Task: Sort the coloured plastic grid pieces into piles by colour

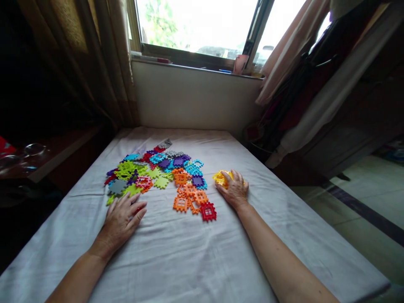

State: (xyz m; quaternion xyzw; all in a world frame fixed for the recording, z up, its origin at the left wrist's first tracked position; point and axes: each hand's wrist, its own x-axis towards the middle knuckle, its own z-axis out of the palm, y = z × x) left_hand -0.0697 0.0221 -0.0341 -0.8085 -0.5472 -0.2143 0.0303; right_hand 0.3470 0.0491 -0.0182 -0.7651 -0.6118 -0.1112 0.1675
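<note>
Plastic interlocking tiles with notched edges lie in a loose heap on the cloth. Among them are lime green tiles (126, 169), a grey tile (118, 186), purple tiles (178, 161), orange tiles (189, 190) and a red window tile (208, 211) at the near end. My left hand (121, 216) rests at the heap's near left edge, fingers spread, with a bit of red showing under them. To the right of the heap, my right hand (234, 188) curls over a small pile of yellow tiles (221, 178); its palm side is hidden.
A pale cloth (189, 261) covers the table. Behind it stands a low wall (195, 97) under a window, with a pink cup (240, 64) on the sill. A curtain (107, 63) hangs at left, and clothes (303, 92) hang at right. A wooden surface (63, 151) adjoins the left side.
</note>
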